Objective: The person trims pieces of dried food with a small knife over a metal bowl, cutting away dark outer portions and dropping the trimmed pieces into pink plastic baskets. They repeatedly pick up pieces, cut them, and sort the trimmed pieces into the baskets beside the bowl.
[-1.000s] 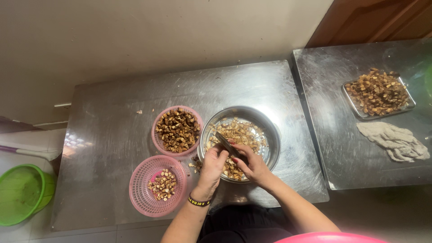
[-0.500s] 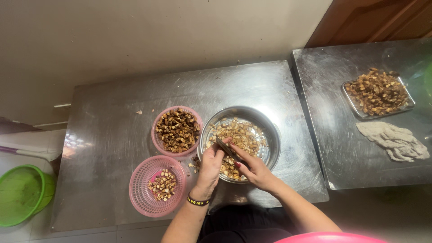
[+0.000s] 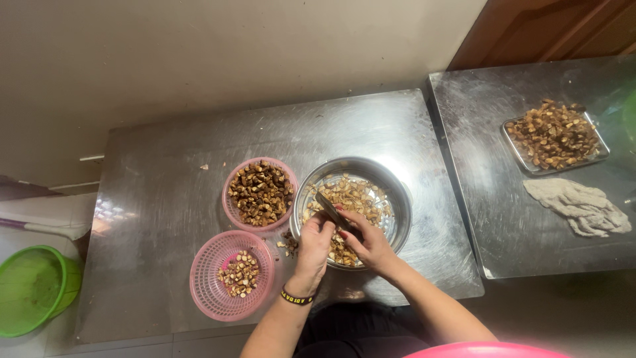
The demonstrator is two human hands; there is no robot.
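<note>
**Sorting brown pieces over a steel bowl, work partly done**

At far left sits a green plastic tub [image 3: 30, 288]. On the steel table [image 3: 165, 199], a near pink mesh basket [image 3: 230, 275] holds few pieces and a farther pink basket [image 3: 260, 193] is nearly full. The left hand [image 3: 315, 245] pinches one piece. The right hand [image 3: 368, 242] is clamped on a dark knife [image 3: 331, 211] over the round steel bowl [image 3: 352, 211], where many pieces remain. At right, a steel tray [image 3: 555, 136] is heaped.

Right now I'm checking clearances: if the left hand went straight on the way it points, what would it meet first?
The left hand points up-right over the steel bowl; it would likely meet the knife first, though depth is unclear.
</note>
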